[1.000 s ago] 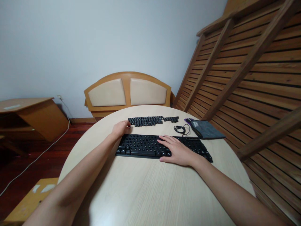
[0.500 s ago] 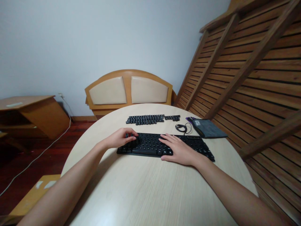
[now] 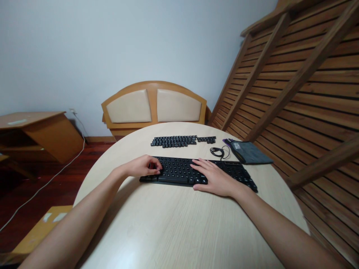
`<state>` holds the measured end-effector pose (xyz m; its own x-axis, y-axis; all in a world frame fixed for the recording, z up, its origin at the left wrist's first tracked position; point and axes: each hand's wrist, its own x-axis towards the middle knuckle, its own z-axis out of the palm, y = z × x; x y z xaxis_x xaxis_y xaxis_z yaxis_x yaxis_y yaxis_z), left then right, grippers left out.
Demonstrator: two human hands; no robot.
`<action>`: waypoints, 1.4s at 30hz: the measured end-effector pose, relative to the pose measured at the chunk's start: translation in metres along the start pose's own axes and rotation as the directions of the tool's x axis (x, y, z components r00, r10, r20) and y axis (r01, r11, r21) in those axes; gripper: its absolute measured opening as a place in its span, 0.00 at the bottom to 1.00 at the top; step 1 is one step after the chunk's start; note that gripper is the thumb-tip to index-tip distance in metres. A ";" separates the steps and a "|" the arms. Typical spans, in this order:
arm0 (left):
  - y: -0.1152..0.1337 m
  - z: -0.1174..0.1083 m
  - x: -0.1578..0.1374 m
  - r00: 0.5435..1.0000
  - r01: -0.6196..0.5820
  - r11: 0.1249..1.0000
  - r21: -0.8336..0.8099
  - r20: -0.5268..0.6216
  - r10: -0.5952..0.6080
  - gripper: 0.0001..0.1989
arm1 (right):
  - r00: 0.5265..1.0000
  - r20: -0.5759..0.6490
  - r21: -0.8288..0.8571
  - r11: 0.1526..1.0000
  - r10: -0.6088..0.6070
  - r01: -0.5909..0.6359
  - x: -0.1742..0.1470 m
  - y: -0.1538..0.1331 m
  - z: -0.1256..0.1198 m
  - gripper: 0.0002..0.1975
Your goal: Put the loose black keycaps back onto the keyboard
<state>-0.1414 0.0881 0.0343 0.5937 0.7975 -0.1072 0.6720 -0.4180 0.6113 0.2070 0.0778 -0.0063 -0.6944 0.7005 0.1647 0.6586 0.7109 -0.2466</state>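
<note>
A black keyboard [image 3: 178, 169] lies on the round pale wooden table [image 3: 182, 224]. My left hand [image 3: 144, 165] is over its left end, thumb and index finger curled together in a pinch. Whatever may be between those fingertips is too small to make out. Spread flat across the right-middle part of the keyboard is my right hand [image 3: 211, 175], fingers extended and thumb at the front edge, covering some keys. Behind the keyboard, loose black keycaps [image 3: 174, 141] are laid out in rows, with a smaller group of keycaps [image 3: 206, 139] to their right.
A coiled black cable [image 3: 217, 152] rests behind the keyboard. Right of it lies a dark grey cloth item [image 3: 251, 152] with a purple edge. Beyond the table stand a padded headboard [image 3: 153, 106] and, at right, a leaning slatted wooden panel [image 3: 308, 93]. A desk [image 3: 53, 134] stands at left.
My left hand has shifted slightly left and its fingers have drawn closer into a pinch. The right hand stays in place on the keyboard. The view has shifted slightly.
</note>
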 end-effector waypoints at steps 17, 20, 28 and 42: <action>0.001 0.000 0.000 1.000 0.007 0.995 0.100 -0.007 -0.006 0.15 | 1.000 0.009 0.105 0.994 -0.025 0.024 -0.005 0.007 -0.004 0.42; 0.000 0.000 0.000 1.000 0.001 0.995 0.096 -0.006 -0.001 0.15 | 0.999 0.021 0.133 0.991 -0.026 0.023 -0.007 0.010 -0.009 0.40; -0.002 0.001 0.000 1.000 0.029 0.999 0.042 -0.005 -0.029 0.16 | 0.997 0.070 0.185 0.982 -0.038 0.024 -0.014 0.013 -0.020 0.32; -0.003 0.001 0.000 1.000 0.021 1.000 0.004 -0.003 -0.021 0.16 | 0.998 0.055 0.267 0.964 -0.026 0.010 -0.019 0.016 -0.027 0.32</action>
<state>-0.1431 0.0886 0.0324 0.5780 0.8075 -0.1175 0.6861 -0.4029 0.6058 0.2387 0.0772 0.0119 -0.7263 0.6772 0.1180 0.5499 0.6754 -0.4913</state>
